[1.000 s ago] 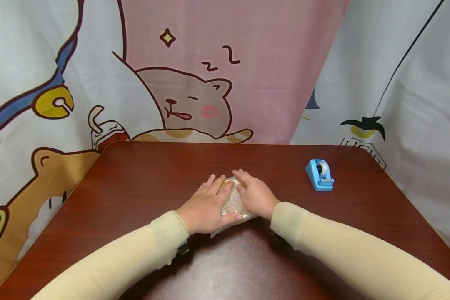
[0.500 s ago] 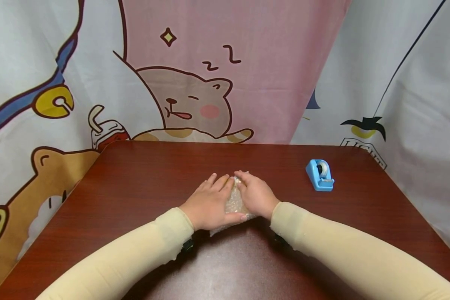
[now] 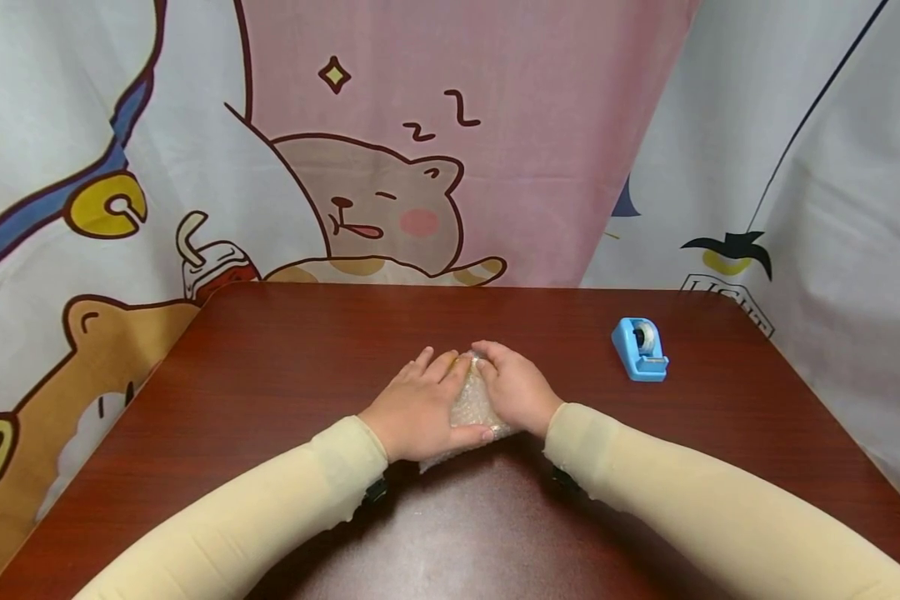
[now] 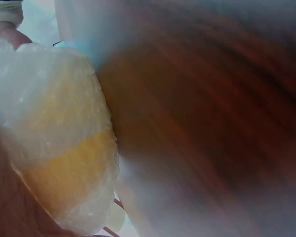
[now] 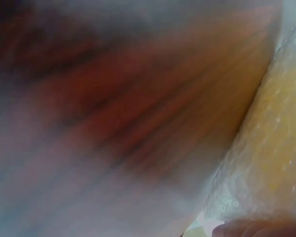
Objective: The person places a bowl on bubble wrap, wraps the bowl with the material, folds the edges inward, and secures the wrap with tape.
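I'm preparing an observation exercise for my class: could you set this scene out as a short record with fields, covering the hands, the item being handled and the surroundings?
Item handled: bubble-wrapped bundle; something yellow-orange shows through, contents unclear
Left hand: lies on the bundle's left side, fingers spread
Right hand: lies on the bundle's right side
Nearby tool: blue tape dispenser with a tape roll, untouched, right of the hands
Surface: dark reddish-brown table
Background: curtain with cartoon animals

Wrapped bundle (image 3: 476,408) on table (image 3: 307,350) between 2 hands (image 3: 418,414) (image 3: 520,390), tape dispenser (image 3: 634,353) to the right, cloth backdrop (image 3: 555,150) behind
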Tool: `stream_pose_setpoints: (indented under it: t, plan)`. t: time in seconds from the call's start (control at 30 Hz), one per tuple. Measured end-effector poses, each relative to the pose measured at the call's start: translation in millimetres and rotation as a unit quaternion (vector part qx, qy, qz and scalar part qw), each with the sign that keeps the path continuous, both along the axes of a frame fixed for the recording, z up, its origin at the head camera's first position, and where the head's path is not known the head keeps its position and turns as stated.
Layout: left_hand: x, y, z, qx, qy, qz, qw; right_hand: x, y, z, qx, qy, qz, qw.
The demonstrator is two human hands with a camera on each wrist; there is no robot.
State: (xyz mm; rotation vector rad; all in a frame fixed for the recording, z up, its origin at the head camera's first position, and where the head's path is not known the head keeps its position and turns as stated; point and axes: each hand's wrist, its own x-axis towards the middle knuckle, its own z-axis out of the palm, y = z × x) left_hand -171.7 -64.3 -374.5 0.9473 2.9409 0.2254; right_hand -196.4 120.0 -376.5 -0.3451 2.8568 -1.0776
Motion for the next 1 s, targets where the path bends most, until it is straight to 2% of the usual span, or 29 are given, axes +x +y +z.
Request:
stream_pose_setpoints:
  t: [0.2,0.4,0.8,1.0]
  plan:
    - [0.0,-0.6,0.2,-0.012,-0.007,0.000,0.9999,-0.4,-3,-2.2,-0.009,0.007,-0.021,0.9997]
    - [0.7,0.1,0.5,-0.019,-0.009,0.004,0.9998,0.7,-3,0.0,-0.015,-0.015,-0.032,0.9993]
    - [1.9,1.6,0.4,-0.030,0.009,0.002,0.9995,3.9,10,10.1,0.004,-0.025,-0.018,0.9995]
    - [2.0,1.8,0.8,-0.036,0.006,0.007,0.9993,4.5,24,16.3,0.017,-0.036,-0.010,0.9992]
